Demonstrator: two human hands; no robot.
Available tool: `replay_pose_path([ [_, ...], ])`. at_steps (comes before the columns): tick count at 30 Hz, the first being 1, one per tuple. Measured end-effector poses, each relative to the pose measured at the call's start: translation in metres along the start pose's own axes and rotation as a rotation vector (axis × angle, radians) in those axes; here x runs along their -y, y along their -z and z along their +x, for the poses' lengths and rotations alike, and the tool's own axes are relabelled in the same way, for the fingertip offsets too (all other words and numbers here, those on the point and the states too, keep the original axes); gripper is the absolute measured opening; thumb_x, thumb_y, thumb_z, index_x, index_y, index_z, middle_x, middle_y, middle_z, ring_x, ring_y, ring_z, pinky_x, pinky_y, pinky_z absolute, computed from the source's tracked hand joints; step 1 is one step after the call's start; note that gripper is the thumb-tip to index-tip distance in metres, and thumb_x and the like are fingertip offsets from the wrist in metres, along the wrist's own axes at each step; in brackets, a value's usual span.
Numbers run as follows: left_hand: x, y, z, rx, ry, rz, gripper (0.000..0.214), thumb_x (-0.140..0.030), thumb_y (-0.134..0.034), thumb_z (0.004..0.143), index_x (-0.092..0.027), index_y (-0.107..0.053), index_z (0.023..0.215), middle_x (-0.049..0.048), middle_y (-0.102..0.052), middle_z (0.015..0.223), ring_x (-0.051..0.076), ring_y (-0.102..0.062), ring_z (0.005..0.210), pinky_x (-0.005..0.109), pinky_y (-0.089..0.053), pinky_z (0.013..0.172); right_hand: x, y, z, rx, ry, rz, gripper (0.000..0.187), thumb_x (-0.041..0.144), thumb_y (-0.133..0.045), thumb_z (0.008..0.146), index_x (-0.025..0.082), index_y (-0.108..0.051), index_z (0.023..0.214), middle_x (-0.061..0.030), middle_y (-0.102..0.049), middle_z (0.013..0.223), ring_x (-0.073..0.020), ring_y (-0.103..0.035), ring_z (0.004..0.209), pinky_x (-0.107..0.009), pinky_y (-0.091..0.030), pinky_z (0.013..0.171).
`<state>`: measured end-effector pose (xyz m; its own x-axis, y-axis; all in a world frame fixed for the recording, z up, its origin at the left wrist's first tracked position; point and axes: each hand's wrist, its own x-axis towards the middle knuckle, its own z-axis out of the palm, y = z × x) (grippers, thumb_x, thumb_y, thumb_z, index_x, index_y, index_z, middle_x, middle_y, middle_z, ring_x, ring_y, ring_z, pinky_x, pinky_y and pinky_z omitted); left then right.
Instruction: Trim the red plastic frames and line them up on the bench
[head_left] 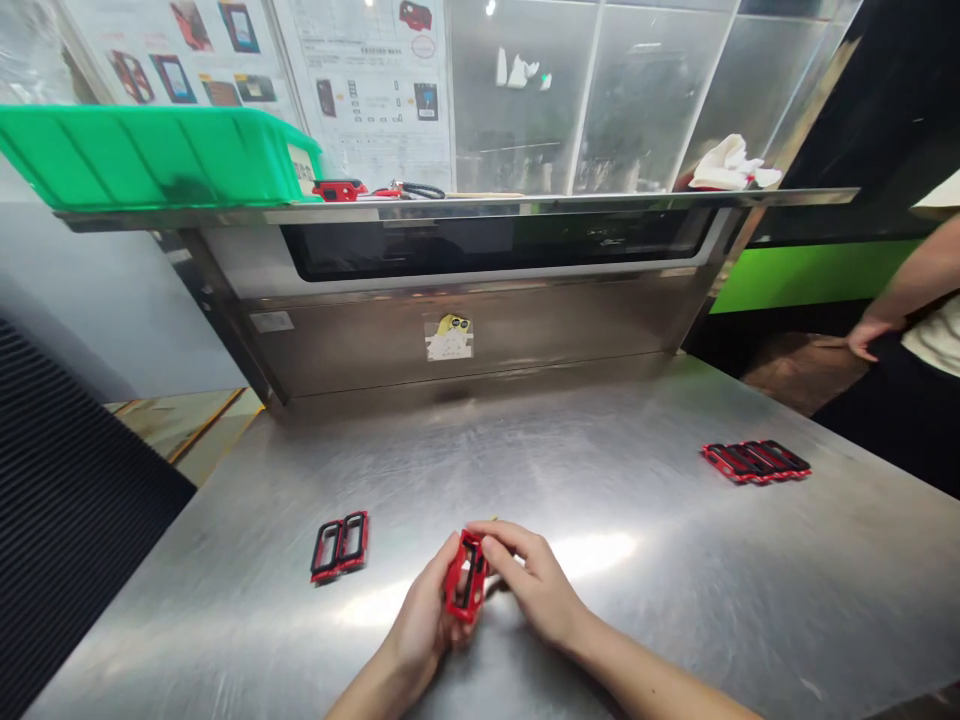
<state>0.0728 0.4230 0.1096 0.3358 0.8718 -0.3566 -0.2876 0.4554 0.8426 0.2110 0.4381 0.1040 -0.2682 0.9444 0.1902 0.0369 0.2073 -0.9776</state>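
Above the metal table, near its front edge, I hold a red and black phone case frame (465, 608) tilted upright. My left hand (421, 622) is closed around its left side and lower end, thumb along the edge. The fingers of my right hand (538, 583) are bent onto its upper right edge, thumb and fingertips pressing there. Part of the frame is hidden by my fingers. To the left, a pair of similar phone case frames (342, 549) lies side by side. Several more in a row (756, 462) lie far to the right.
A shelf (480, 208) spans the back, carrying a green bin (165, 155), red parts (341, 190) and a crumpled white cloth (731, 165). Instruction sheets (367, 75) hang behind. A black ribbed surface (75, 500) borders the left. Another person's hand (870, 335) shows at right.
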Motion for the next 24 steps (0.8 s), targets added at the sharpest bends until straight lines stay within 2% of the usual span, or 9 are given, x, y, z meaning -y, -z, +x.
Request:
replay_pose_path([
  [3, -0.007, 0.003, 0.001, -0.221, -0.255, 0.431, 0.041, -0.058, -0.056, 0.073, -0.021, -0.048, 0.059, -0.0034, -0.045, 0.046, 0.012, -0.038, 0.044, 0.022, -0.021, 0.047, -0.010, 0.001, 0.002, -0.146, -0.094, 0.075, 0.055, 0.062, -0.047, 0.083, 0.016, -0.064, 0.107, -0.0081, -0.065, 0.085, -0.0175, -0.056, 0.064, -0.029, -0.046, 0.059],
  [5, -0.013, 0.007, 0.001, -0.401, -0.384, 0.751, 0.032, -0.046, -0.064, 0.071, -0.022, -0.049, 0.058, -0.0038, -0.044, 0.046, 0.013, -0.036, 0.046, 0.024, -0.017, 0.051, -0.014, 0.001, 0.004, -0.200, -0.081, 0.083, 0.055, 0.063, -0.049, 0.082, 0.015, -0.065, 0.103, -0.0076, -0.065, 0.082, -0.0159, -0.054, 0.059, -0.028, -0.045, 0.058],
  [8, -0.019, 0.016, 0.001, -0.667, -0.435, 1.097, 0.032, -0.041, -0.070, 0.065, -0.023, -0.046, 0.053, -0.0057, -0.034, 0.044, 0.013, -0.027, 0.044, 0.026, -0.010, 0.055, -0.014, 0.001, 0.004, -0.223, -0.056, 0.058, 0.053, 0.063, -0.048, 0.082, 0.016, -0.066, 0.098, -0.0073, -0.065, 0.079, -0.0157, -0.053, 0.058, -0.027, -0.045, 0.057],
  [10, -0.021, 0.022, 0.002, -0.769, -0.437, 1.253, 0.035, -0.043, -0.068, 0.065, -0.023, -0.044, 0.051, -0.0051, -0.031, 0.046, 0.015, -0.032, 0.045, 0.025, -0.012, 0.055, -0.013, 0.000, 0.003, -0.211, -0.042, 0.021, 0.052, 0.062, -0.047, 0.084, 0.016, -0.066, 0.097, -0.0078, -0.065, 0.078, -0.0166, -0.054, 0.060, -0.027, -0.045, 0.058],
  [14, -0.023, 0.031, 0.006, -0.854, -0.454, 1.389, 0.027, -0.041, -0.059, 0.073, -0.021, -0.051, 0.057, 0.0027, -0.045, 0.058, 0.026, -0.049, 0.066, 0.028, -0.025, 0.060, -0.015, 0.001, 0.001, -0.180, -0.008, -0.058, 0.053, 0.062, -0.044, 0.086, 0.015, -0.066, 0.097, -0.0090, -0.065, 0.079, -0.0185, -0.056, 0.064, -0.028, -0.046, 0.060],
  [19, -0.031, 0.040, 0.007, -0.903, -0.363, 1.585, 0.018, -0.030, -0.051, 0.081, -0.016, -0.061, 0.079, 0.0113, -0.058, 0.083, 0.030, -0.051, 0.087, 0.037, -0.032, 0.074, -0.022, 0.003, 0.002, -0.162, 0.022, -0.080, 0.051, 0.060, -0.044, 0.086, 0.015, -0.066, 0.095, -0.0089, -0.065, 0.080, -0.0198, -0.058, 0.068, -0.028, -0.048, 0.062],
  [24, -0.046, 0.052, 0.002, -0.904, -0.296, 1.724, 0.020, -0.028, -0.049, 0.085, -0.014, -0.061, 0.091, 0.0127, -0.060, 0.093, 0.030, -0.051, 0.091, 0.037, -0.034, 0.075, -0.007, -0.001, 0.004, -0.211, 0.059, -0.062, 0.050, 0.059, -0.046, 0.085, 0.014, -0.067, 0.087, -0.0079, -0.064, 0.073, -0.0186, -0.057, 0.061, -0.028, -0.046, 0.059],
])
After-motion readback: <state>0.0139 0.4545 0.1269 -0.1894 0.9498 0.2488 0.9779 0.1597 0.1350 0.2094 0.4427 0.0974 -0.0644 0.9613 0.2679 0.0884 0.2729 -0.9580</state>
